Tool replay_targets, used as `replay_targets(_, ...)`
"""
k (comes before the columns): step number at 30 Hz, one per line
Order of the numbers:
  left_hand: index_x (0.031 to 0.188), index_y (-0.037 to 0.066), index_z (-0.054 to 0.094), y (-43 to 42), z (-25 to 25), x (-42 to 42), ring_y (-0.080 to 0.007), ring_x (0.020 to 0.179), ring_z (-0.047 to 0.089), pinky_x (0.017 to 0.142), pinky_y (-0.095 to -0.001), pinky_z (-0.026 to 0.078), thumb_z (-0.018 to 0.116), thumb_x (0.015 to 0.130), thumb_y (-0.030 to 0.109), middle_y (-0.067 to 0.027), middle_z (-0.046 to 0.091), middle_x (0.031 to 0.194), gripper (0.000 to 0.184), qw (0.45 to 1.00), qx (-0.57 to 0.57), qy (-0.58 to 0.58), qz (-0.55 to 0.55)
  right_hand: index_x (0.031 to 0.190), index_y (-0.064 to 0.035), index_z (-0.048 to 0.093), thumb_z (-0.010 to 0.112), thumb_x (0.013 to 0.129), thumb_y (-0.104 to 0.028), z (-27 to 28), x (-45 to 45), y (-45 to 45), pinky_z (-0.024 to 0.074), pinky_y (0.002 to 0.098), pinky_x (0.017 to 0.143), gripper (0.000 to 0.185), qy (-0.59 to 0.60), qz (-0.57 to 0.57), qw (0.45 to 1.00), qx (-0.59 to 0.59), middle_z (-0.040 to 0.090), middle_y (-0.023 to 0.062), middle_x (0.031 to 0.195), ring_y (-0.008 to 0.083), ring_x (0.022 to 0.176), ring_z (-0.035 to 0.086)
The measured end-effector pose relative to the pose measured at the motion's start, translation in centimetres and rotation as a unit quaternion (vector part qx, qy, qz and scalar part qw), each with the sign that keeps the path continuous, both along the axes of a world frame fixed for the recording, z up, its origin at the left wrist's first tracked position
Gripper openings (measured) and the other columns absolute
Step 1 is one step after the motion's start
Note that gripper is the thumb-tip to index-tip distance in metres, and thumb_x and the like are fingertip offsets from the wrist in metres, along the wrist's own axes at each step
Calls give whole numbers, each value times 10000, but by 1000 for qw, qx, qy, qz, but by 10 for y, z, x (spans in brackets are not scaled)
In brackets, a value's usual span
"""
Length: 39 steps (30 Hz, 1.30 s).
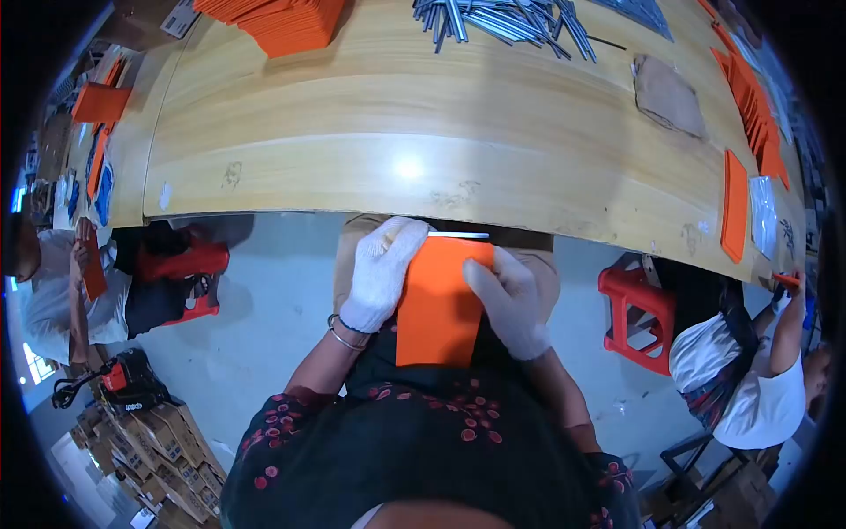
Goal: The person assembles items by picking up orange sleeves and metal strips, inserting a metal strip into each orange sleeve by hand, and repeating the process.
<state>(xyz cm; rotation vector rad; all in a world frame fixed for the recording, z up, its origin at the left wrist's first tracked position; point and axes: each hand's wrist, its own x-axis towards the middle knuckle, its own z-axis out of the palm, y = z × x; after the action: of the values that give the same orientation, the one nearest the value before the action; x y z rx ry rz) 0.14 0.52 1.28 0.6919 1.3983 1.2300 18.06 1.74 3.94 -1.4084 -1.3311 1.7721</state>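
An orange flat piece (438, 304) lies over my lap just below the table's front edge, its long side pointing toward me. A thin silver rod (460, 235) runs across its far end. My left hand (381, 271), in a white knitted glove, is closed on the piece's left far corner, near the rod's left end. My right hand (514, 300), also gloved, grips the right edge with the thumb on top; its other fingers are partly hidden.
On the wooden table (352, 167) are an orange stack (286, 26), a pile of metal rods (511, 22), a brown cloth (668, 95) and orange pieces (733, 204) at the right. Co-workers sit left (57, 291) and right (758, 388), near red stools (634, 317).
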Motion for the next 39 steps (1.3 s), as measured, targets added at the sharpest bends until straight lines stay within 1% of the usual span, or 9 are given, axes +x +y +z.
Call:
replay_targets(3,888,-4,655,0,-12,1,-66,732,453,672,-185,390,597,916,111,-1,583,810,132,998,-44,-3,38,1001,35,630,553,911,-147,-28,-18,-11,392,214,648,218,56,-106,993,-19,589,29,809,98,707,471)
replay_targets(8,890,-2,650,-2,-19,4,-65,735,454,677,-181,390,610,912,114,-5,586,813,125,996,-38,-45,73,1000,38,637,544,948,-225,-33,-28,-6,429,249,668,283,55,-146,988,-16,609,48,831,121,721,493)
replay_targets(13,897,5,646,0,-11,13,-67,731,453,678,-181,388,613,911,113,-3,583,809,113,989,-31,-90,110,972,38,629,555,942,-209,-34,-31,2,424,240,651,259,60,-164,984,-44,601,38,807,115,699,484)
replay_targets(19,911,6,647,1,-16,14,-70,735,457,687,-183,390,610,914,113,-3,583,811,113,993,-32,-38,108,922,27,602,546,930,-137,-45,-27,8,404,209,630,174,39,-151,987,-47,590,28,801,84,698,471)
replay_targets(24,898,7,642,0,-18,10,-70,730,454,683,-187,384,606,915,107,-1,577,804,108,989,-21,-92,111,942,42,625,578,918,-141,-45,-23,8,417,206,632,190,100,-123,985,-62,612,33,800,85,699,493)
replay_targets(28,876,9,629,4,-13,19,-70,720,438,667,-191,370,601,913,101,2,558,786,103,985,-21,-99,138,967,47,643,601,911,-152,-23,-22,3,436,206,655,211,80,-101,989,-67,637,45,820,89,723,525)
replay_targets(30,868,11,623,6,-14,17,-69,717,435,664,-192,368,599,914,100,2,554,782,103,987,-20,-99,126,969,48,643,604,909,-153,-20,-19,6,438,206,660,213,77,-96,990,-74,640,46,827,90,726,529)
replay_targets(34,846,17,607,0,-20,9,-69,710,426,655,-194,361,592,916,98,5,541,771,109,991,-33,-82,105,977,50,644,614,903,-155,-26,-19,7,447,208,674,220,78,-71,988,-114,650,49,848,92,736,541)
replay_targets(39,824,27,593,2,-9,10,-70,708,425,657,-195,366,597,915,100,6,539,769,117,991,-19,-100,87,966,48,641,615,903,-156,-34,-18,7,444,214,663,216,98,-80,988,-90,647,47,837,98,721,538)
